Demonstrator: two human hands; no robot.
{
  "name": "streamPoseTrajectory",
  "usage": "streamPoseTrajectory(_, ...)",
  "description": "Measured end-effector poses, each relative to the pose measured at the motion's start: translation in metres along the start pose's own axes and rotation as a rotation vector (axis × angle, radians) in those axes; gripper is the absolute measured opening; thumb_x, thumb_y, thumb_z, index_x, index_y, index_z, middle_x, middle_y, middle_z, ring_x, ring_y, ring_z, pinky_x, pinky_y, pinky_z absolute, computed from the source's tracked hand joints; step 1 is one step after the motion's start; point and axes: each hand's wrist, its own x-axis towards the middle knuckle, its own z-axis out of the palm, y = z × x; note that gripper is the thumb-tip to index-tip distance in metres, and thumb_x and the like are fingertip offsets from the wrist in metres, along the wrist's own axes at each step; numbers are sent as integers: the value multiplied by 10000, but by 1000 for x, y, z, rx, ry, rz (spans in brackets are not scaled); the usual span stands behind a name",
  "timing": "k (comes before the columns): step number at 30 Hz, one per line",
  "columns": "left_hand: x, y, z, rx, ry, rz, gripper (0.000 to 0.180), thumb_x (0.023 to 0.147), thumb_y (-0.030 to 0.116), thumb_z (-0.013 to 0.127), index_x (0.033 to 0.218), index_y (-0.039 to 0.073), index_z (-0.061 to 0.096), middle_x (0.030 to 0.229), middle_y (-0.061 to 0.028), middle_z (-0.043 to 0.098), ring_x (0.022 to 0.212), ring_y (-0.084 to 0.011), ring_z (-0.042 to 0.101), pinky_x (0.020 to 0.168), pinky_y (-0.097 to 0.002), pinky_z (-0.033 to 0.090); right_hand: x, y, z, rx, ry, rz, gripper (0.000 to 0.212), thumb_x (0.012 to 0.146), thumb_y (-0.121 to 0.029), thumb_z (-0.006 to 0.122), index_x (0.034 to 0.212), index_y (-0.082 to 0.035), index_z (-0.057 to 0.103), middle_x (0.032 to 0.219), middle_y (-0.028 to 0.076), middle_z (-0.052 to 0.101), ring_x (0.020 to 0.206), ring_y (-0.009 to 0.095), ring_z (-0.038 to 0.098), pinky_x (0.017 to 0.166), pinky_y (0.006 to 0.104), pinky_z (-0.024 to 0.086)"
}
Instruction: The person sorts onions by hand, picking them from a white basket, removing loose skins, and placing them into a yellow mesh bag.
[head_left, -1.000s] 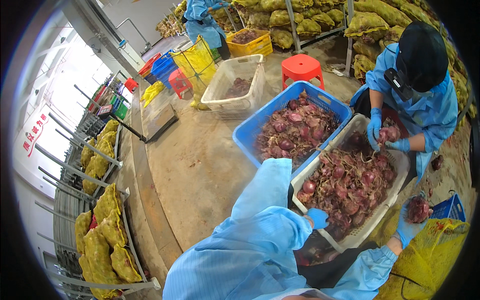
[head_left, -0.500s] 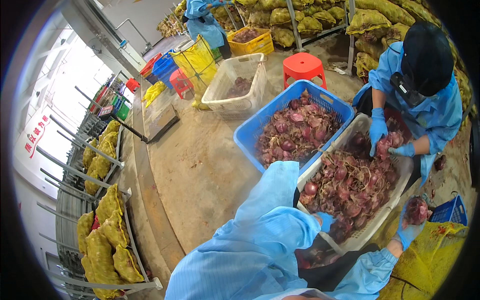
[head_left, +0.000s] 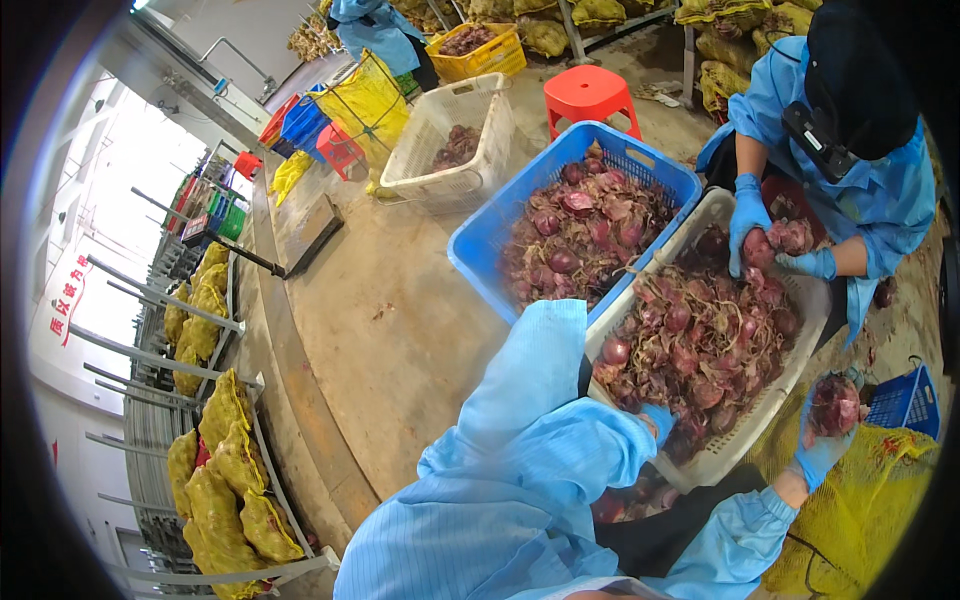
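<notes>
My right hand (head_left: 822,456), in a blue glove, is closed round a red onion (head_left: 834,406) beside the crate's near right corner. My left hand (head_left: 660,420), gloved the same way, reaches over the near end of a white plastic crate (head_left: 812,330) and touches the onions there. Its fingers are mostly hidden by the sleeve and onions. Red onions (head_left: 700,350) with dry skins and stringy roots fill this crate. Under its near end, more onions (head_left: 635,500) show in a lower container, partly covered by my arm.
Opposite, a co-worker (head_left: 840,190) in blue holds onions above the crate's far end. A blue crate (head_left: 480,275) of onions adjoins it. Beyond stand a red stool (head_left: 590,95) and another white crate (head_left: 400,165). Yellow netting (head_left: 860,500) and a small blue basket (head_left: 905,400) lie right.
The view has shifted slightly, and my left hand sits a little farther up the onions. My right hand still holds its onion. The co-worker's left-side hand now lifts an onion.
</notes>
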Motion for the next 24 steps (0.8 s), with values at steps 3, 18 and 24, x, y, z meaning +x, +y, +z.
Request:
streamPoseTrajectory(3, 2, -9, 8, -59, -37, -8, 725, 755, 231, 716, 1420, 171, 432, 1297, -135, 550, 1120, -334, 598, 853, -500, 510, -3, -35, 27, 699, 66, 444, 561, 965, -367, 523, 1391, -18, 418, 1422, 132, 449, 1294, 294, 435, 1087, 468, 374)
streamPoseTrajectory(18, 26, -40, 48, -558, 549, 164, 685, 648, 194, 782, 1261, 23, 528, 1143, -193, 616, 962, -335, 649, 849, -408, 517, 16, -21, 16, 1165, -332, 564, 473, 871, -337, 628, 1239, -49, 553, 1238, 142, 585, 1150, 316, 540, 998, 478, 457)
streamPoseTrajectory(24, -50, -54, -17, -2300, 64, 255, 276, 903, 302, 612, 1123, 136, 639, 1085, -37, 662, 1048, -225, 605, 887, -425, 488, -47, -98, 82, 837, -54, 527, 517, 904, -452, 543, 1117, 17, 584, 1091, 167, 630, 993, 332, 602, 936, 452, 486)
